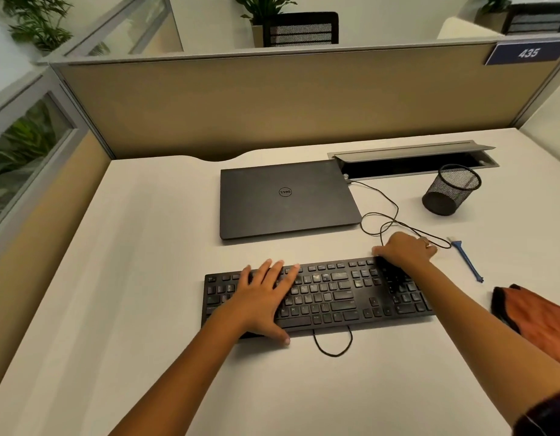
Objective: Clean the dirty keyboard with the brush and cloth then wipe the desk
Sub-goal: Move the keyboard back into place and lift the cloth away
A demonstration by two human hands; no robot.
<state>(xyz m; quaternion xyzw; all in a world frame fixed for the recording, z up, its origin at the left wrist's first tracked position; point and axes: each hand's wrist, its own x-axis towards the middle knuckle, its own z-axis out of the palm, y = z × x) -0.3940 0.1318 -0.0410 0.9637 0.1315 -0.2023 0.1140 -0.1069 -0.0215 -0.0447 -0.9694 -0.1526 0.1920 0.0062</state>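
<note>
My left hand (263,297) lies flat on the left half of the keyboard (335,297), fingers straight and spread, thumb at the near edge, holding nothing. My right hand (403,250) sits at the far right corner of the keyboard with its fingers bent down over the back edge; I cannot tell if that grip is tight or just resting. The keyboard lies long-ways from left to right on the white surface (130,278), right in front of me. The blue brush (467,261) lies just to the right of my right hand, past the thin cable (395,221). Its long side points away from me, bristle end far, handle end near. The orange cloth (537,319) is nearer me, also on the right. So I think my right hand should get the brush, because it is much closer.
</note>
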